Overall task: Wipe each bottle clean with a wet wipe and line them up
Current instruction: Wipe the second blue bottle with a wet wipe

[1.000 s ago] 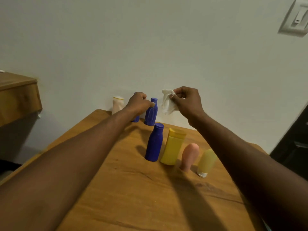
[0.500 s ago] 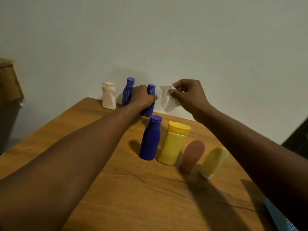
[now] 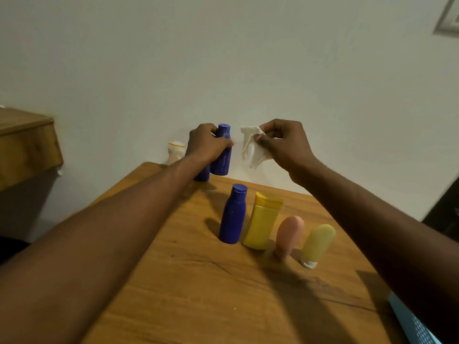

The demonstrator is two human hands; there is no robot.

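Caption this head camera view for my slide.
Left hand grips a blue bottle; right hand pinches a wet wipe beside it.

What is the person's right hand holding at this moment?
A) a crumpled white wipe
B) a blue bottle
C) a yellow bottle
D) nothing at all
A: the right hand pinches a crumpled white wipe in the air near the wall, while the left hand grips the blue bottle beside it.
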